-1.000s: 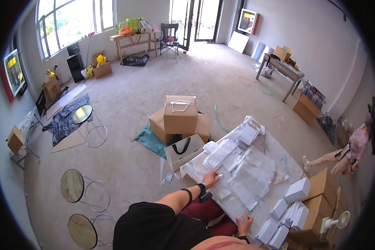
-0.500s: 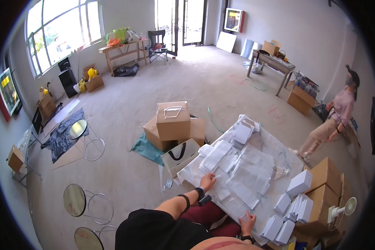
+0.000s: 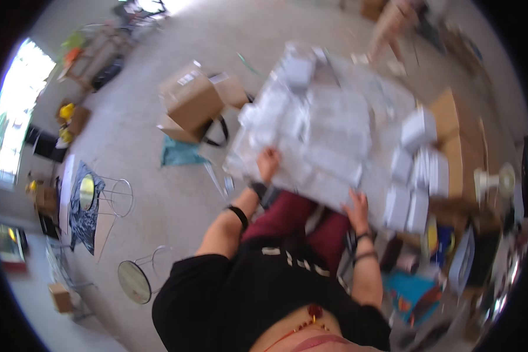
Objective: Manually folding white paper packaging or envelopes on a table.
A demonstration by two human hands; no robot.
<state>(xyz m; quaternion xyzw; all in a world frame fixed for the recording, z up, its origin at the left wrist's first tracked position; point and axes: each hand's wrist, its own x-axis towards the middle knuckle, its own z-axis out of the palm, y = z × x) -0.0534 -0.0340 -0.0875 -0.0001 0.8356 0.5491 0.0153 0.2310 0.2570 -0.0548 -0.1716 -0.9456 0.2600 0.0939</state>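
Observation:
A white-covered table [image 3: 387,138] stands in front of me, spread with flat translucent white sleeves or bags [image 3: 337,120] and a stack of white flat pieces [image 3: 298,71]. My left hand [image 3: 269,164] is over the near left part, beside the sleeves. Its fingers look curled together; motion blur hides what they hold, if anything. At the near edge of the table is my right hand [image 3: 358,210], its fingers apart and nothing visible in them. Several small white boxes [image 3: 418,126] stand grouped on the right of the table.
Brown cartons [image 3: 454,132] and a small white fan [image 3: 506,179] stand right of the table. More cartons [image 3: 190,100] are stacked on the floor to the left, by a teal bag [image 3: 179,151]. A round stool [image 3: 135,281] stands at lower left. Another person [image 3: 393,29] is beyond the table.
The view has tilted down and turned, so the table and both hands sit higher in the picture. More of my torso and right arm shows. The other person appears nearer the top edge.

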